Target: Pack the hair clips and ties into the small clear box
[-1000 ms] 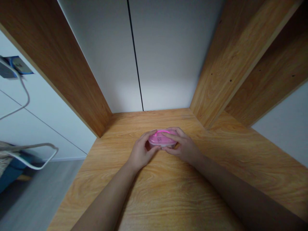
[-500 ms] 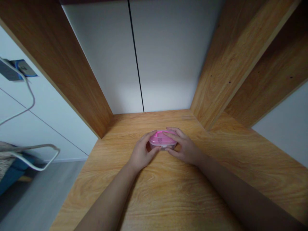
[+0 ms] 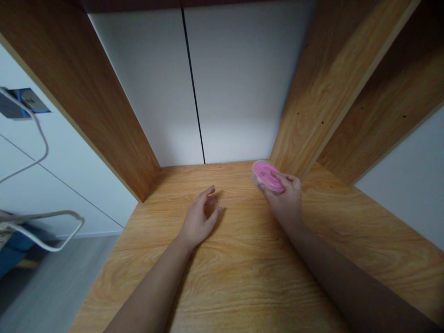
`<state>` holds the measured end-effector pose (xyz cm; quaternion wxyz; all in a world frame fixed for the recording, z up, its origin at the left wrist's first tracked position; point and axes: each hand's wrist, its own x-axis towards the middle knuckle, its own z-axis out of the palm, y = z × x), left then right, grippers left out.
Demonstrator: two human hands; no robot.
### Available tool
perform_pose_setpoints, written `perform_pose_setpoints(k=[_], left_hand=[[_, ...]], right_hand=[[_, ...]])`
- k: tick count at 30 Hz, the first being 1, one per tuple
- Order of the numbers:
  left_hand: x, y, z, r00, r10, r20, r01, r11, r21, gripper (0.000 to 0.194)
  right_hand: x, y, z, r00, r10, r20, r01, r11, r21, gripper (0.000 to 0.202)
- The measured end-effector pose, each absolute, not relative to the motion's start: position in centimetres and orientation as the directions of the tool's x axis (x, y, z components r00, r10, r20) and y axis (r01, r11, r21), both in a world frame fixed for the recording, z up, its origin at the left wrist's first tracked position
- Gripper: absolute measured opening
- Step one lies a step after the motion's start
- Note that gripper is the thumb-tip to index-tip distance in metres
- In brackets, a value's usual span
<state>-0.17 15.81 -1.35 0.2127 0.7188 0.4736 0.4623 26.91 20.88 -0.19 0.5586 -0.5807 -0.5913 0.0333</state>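
My right hand grips an oval plastic box with a pink lid by its near right end. The box has see-through sides and is turned at an angle, close to the upright wooden panel on the right. Whether its underside touches the wood cannot be seen. My left hand holds nothing; its thumb and fingers are apart, over the wooden tabletop to the left of the box.
Wooden panels rise at the left and right of the tabletop, with a white back wall between them. Beyond the left edge, a white cable hangs near a wall socket, and a white looped bar sticks out.
My left hand has let go of the pink-lidded box. My right hand has carried it to the right and back, turning it at an angle.
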Motion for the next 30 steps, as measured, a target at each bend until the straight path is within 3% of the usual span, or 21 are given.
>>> perform_pose_setpoints(k=[7,16,19,22,25,28,30], left_hand=[[-0.2,15.8,-1.5,0.14,0.861,0.49,0.523,-0.484,0.701,0.051],[-0.2,15.9,-1.3,0.145,0.851,0.506,0.528,-0.499,0.688,0.048],[-0.3,15.8,-1.2,0.149,0.85,0.506,0.531,-0.501,0.684,0.047],[-0.3,15.8,-1.2,0.161,0.851,0.5,0.536,-0.501,0.68,0.046],[-0.3,15.8,-1.4,0.157,0.852,0.499,0.546,-0.496,0.675,0.047],[-0.4,15.9,-1.5,0.154,0.853,0.499,0.558,-0.492,0.668,0.048],[-0.4,16.0,-1.4,0.163,0.852,0.498,0.573,-0.493,0.655,0.045]], right_hand=[[28.3,21.7,-1.0,0.571,0.536,0.622,0.656,0.158,-0.738,0.048],[28.5,22.2,-0.8,0.645,0.557,0.522,0.591,0.069,-0.804,0.055],[27.7,21.4,0.2,0.62,0.502,0.603,0.643,0.115,-0.757,0.05],[26.9,20.5,1.1,0.438,0.445,0.781,0.74,0.314,-0.594,0.033],[26.3,19.8,1.2,0.076,0.521,0.85,0.72,0.561,-0.408,0.018],[25.7,19.3,1.0,-0.314,0.631,0.71,0.626,0.7,-0.345,0.015],[25.3,18.9,0.8,-0.462,0.669,0.582,0.589,0.722,-0.362,0.015]])
